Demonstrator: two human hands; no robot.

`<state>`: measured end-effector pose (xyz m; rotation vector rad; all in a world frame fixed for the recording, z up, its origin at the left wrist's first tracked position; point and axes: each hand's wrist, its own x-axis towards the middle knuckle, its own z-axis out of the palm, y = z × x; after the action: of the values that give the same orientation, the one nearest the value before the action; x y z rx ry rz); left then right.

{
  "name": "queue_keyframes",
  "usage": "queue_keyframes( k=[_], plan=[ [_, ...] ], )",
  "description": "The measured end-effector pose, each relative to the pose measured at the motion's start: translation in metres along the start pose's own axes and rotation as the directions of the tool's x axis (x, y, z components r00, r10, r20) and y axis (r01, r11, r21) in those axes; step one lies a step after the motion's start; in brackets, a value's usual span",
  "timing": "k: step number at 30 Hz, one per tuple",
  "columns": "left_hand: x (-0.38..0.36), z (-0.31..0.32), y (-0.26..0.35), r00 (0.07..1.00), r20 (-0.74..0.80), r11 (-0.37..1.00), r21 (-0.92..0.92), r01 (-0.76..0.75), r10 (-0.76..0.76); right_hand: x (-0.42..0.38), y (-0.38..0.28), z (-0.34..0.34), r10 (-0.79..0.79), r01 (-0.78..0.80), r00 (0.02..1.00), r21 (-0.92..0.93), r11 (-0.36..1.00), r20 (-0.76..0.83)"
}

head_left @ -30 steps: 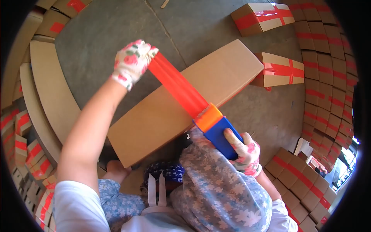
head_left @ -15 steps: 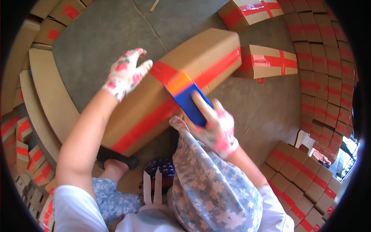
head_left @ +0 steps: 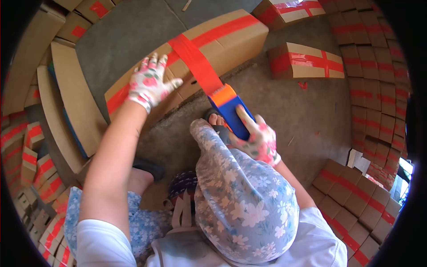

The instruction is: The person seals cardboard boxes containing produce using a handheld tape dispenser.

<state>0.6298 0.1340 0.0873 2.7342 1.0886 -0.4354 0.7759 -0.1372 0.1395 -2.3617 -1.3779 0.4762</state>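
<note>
A long cardboard box (head_left: 222, 46) lies tilted across the middle of the view, with red tape along its top. My left hand (head_left: 151, 82), in a white floral glove, rests on the near left part of the box with its fingers spread. In a matching glove, my right hand (head_left: 258, 138) grips a blue and orange tape dispenser (head_left: 233, 113) just off the near side of the box. A strip of red tape (head_left: 198, 64) stretches from the box top down to the dispenser.
Two taped boxes (head_left: 307, 62) lie at the upper right. Stacked boxes (head_left: 373, 84) line the right side, with more at lower right (head_left: 356, 200). Long flat cardboard pieces (head_left: 78, 98) lean at left. Concrete floor (head_left: 284, 107) shows around the box.
The box has rolled away from me, bringing another taped face up. My left hand has come down onto it. The dispenser has moved toward me, drawing out a longer strip of red tape.
</note>
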Motion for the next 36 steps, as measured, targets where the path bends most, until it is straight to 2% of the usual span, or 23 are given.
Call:
queue_keyframes(
  k=[2,4,6,7,9,12,13,14,16,20,21,24,25,26,27,28,29,30,31,33,34,36],
  plan=[
    [0.024,-0.016,-0.028,0.999,0.012,0.98,-0.191,0.049,-0.048,-0.022,0.008,0.004,-0.002,0.002,0.999,0.004,1.0,-0.051],
    [0.044,-0.038,-0.043,0.962,0.209,0.934,-0.273,0.232,-0.178,-0.027,0.012,0.009,0.075,-0.075,0.997,0.029,0.997,-0.014],
    [0.065,-0.022,-0.069,0.982,0.132,0.915,-0.366,0.173,-0.133,-0.009,0.006,0.023,0.107,-0.108,0.994,0.023,0.994,0.035],
    [0.074,-0.023,-0.077,0.982,0.138,0.916,-0.362,0.172,-0.13,0.01,0.0,0.031,0.136,-0.138,0.989,0.022,0.99,0.065],
    [0.095,-0.027,-0.085,0.935,0.259,0.843,-0.421,0.334,-0.241,0.045,-0.005,0.051,0.182,-0.191,0.974,0.055,0.98,0.134],
    [0.115,-0.02,-0.095,0.913,0.278,0.818,-0.418,0.396,-0.299,0.08,-0.007,0.072,0.188,-0.201,0.964,0.052,0.978,0.19],
    [0.118,-0.008,-0.102,0.939,0.217,0.835,-0.433,0.338,-0.268,0.091,-0.01,0.072,0.186,-0.191,0.963,0.003,0.982,0.195],
    [0.12,-0.005,-0.098,0.937,0.229,0.836,-0.43,0.341,-0.264,0.104,-0.009,0.069,0.194,-0.199,0.959,0.004,0.98,0.204],
    [0.118,0.001,-0.097,0.961,0.106,0.865,-0.42,0.276,-0.255,0.129,-0.015,0.065,0.177,-0.176,0.942,-0.028,0.984,0.285],
    [0.109,-0.004,-0.091,0.964,0.094,0.872,-0.411,0.265,-0.249,0.171,-0.033,0.052,0.138,-0.142,0.942,-0.008,0.99,0.307],
    [0.106,-0.003,-0.089,0.967,0.051,0.874,-0.418,0.247,-0.249,0.176,-0.027,0.054,0.187,-0.234,0.935,0.128,0.964,0.302],
    [0.087,0.007,-0.07,0.976,-0.053,0.889,-0.425,0.171,-0.213,0.189,0.012,0.072,0.292,-0.553,0.776,0.38,0.741,0.559],
    [0.076,0.006,-0.07,0.974,-0.116,0.898,-0.42,0.132,-0.197,0.18,0.021,0.082,0.266,-0.495,0.824,0.406,0.768,0.501],
    [0.055,-0.009,-0.053,0.981,-0.064,0.869,-0.478,0.13,-0.182,0.164,0.026,0.083,0.238,-0.436,0.864,0.423,0.794,0.443],
    [0.033,-0.017,-0.038,0.99,-0.1,0.886,-0.461,0.047,-0.104,0.146,0.025,0.067,0.228,-0.499,0.826,0.482,0.72,0.515],
    [0.021,0.01,-0.042,0.952,-0.292,0.869,-0.443,-0.223,0.095,0.124,0.04,0.058,0.173,-0.455,0.853,0.537,0.711,0.493],
    [0.001,0.009,-0.026,0.969,-0.178,0.946,-0.247,-0.21,0.168,0.102,0.054,0.052,0.209,-0.479,0.855,0.567,0.67,0.475],
    [-0.019,0.006,-0.009,0.984,-0.029,0.968,-0.176,-0.18,0.178,0.078,0.071,0.04,0.278,-0.509,0.84,0.496,0.704,0.467],
    [-0.034,0.008,0.005,0.981,0.09,0.978,-0.137,-0.159,0.172,0.06,0.077,0.021,0.324,-0.526,0.842,0.527,0.668,0.431],
    [-0.063,0.029,0.028,0.966,0.089,0.97,0.017,-0.244,0.241,0.036,0.087,-0.011,0.521,-0.697,0.711,0.569,0.437,0.471],
    [-0.074,0.052,0.027,0.963,-0.027,0.961,0.07,-0.266,0.269,0.03,0.097,-0.019,0.529,-0.684,0.721,0.584,0.438,0.448],
    [-0.09,0.061,0.01,0.982,-0.093,0.983,0.095,-0.154,0.163,0.015,0.109,-0.035,0.523,-0.365,0.836,0.879,0.305,0.166]
  ],
)
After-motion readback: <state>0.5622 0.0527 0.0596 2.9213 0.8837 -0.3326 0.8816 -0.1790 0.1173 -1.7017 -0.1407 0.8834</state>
